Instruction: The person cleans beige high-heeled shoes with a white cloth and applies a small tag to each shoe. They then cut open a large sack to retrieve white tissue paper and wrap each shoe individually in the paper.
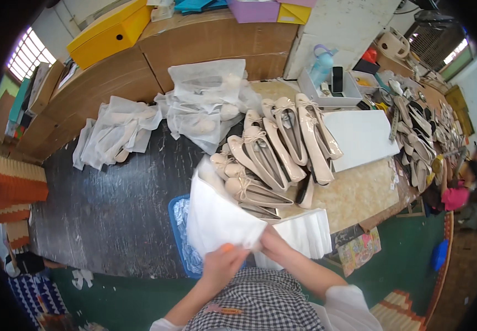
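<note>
My left hand [223, 270] is closed on the lower edge of a white cloth-like bag [219, 212]. An orange cover sits on a fingertip of that hand. My right hand [273, 246] meets the bag's lower right corner, its fingers hidden by the white material. Whether anything lies inside the bag, I cannot tell. Just beyond it, glossy beige flat shoes with bows [257, 160] lie heaped on the table. A stack of white bags [304, 234] rests beside my right forearm. Partly behind the held bag is a blue basket [175, 220] with crumpled pale-blue material.
Wrapped shoes in translucent white bags [205, 105] lie at the back of the black tabletop [106, 220]. A white board [359, 138] and a grey tray [332, 99] with bottle and phone stand right. More shoes [414, 132] and a person in pink [456, 193] are farther right.
</note>
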### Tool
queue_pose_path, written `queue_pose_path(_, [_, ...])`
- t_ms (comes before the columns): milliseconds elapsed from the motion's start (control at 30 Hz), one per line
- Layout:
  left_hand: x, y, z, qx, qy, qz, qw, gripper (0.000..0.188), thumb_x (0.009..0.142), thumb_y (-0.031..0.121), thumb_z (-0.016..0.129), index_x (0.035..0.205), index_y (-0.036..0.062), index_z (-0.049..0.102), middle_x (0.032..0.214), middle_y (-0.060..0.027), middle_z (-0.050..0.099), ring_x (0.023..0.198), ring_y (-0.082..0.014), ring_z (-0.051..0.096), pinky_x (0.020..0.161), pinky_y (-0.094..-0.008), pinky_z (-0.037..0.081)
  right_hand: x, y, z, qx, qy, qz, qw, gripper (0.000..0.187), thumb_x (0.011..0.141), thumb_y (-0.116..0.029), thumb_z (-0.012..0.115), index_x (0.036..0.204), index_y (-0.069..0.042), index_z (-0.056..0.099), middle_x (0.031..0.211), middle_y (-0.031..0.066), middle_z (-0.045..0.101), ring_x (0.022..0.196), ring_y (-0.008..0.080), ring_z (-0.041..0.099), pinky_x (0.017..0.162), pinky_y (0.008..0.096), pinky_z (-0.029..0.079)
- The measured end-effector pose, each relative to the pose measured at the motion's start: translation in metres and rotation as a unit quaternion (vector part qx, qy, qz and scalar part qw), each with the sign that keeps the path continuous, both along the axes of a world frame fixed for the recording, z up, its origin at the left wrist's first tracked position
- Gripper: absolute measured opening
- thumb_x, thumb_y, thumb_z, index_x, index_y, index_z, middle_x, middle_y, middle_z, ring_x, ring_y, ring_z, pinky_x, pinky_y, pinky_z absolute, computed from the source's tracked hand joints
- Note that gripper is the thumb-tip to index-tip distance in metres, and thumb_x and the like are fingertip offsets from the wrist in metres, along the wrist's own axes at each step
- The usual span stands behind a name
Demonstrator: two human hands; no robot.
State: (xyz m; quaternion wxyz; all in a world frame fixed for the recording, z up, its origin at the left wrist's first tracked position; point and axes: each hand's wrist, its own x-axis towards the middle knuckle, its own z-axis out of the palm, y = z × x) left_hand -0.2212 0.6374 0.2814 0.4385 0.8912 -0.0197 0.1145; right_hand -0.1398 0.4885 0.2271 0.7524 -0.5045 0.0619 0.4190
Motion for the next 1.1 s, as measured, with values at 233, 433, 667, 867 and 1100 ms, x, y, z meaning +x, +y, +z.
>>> queue_pose_path(233, [0.026,0.06,0.008,-0.111,-0.029,0.185,0.976,0.012,0.08,0.0,0.061,0.069,-0.0055,0.061,0.055,-0.0049,0.05,0.054,-0.0092,0.042,0.049,-0.0269,0.032,0.015,0.077,0.028,0.022,-0.255,0.077,0.964,0.025,0.084,-0.014,0.064,0.105,-0.001,0.062,0.087,0.0066,0.066,0.079,0.0116,0.06,0.073,0.026,0.049])
queue_pose_path(433, [0.024,0.065,-0.015,-0.214,0.052,0.242,0.945,0.013,0.081,0.0,0.061,0.071,-0.0071,0.059,0.055,-0.0021,0.042,0.056,-0.0044,0.035,0.051,-0.0251,0.027,0.057,-0.05,-0.012,-0.313,-0.567,-0.008,0.762,0.012,0.069,-0.014,0.068,0.08,-0.009,0.067,0.073,0.0082,0.065,0.07,0.0257,0.063,0.066,0.0338,0.05])
queue_pose_path(667, [0.044,0.049,0.001,-0.063,0.059,0.144,0.986,0.007,0.078,0.003,0.067,0.083,-0.0029,0.067,0.058,-0.0058,0.048,0.053,-0.0115,0.043,0.05,-0.0263,0.033,0.141,-0.151,-0.04,-0.248,-0.342,-0.221,0.879,0.04,0.077,-0.013,0.07,0.115,-0.005,0.058,0.111,0.0114,0.055,0.096,0.0234,0.056,0.084,0.0324,0.044])
queue_pose_path(867, [0.062,0.075,-0.028,0.067,0.034,0.167,0.983,0.011,0.08,0.011,0.069,0.086,0.0009,0.068,0.063,-0.0086,0.055,0.055,-0.0205,0.055,0.052,-0.0323,0.041,0.057,-0.106,0.083,-0.314,-0.514,-0.008,0.799,0.027,0.081,0.001,0.061,0.108,-0.002,0.063,0.105,0.0109,0.058,0.096,0.0226,0.057,0.082,0.0301,0.046])
queue_pose_path(1100, [0.015,0.011,-0.022,0.003,-0.032,0.014,0.999,0.009,0.084,0.017,0.064,0.085,0.0102,0.069,0.074,-0.0076,0.062,0.065,-0.0237,0.061,0.058,-0.0339,0.049,-0.018,-0.043,0.082,-0.289,-0.467,0.049,0.834,0.019,0.081,0.005,0.056,0.095,-0.002,0.067,0.095,0.012,0.064,0.087,0.0259,0.06,0.076,0.0321,0.048])
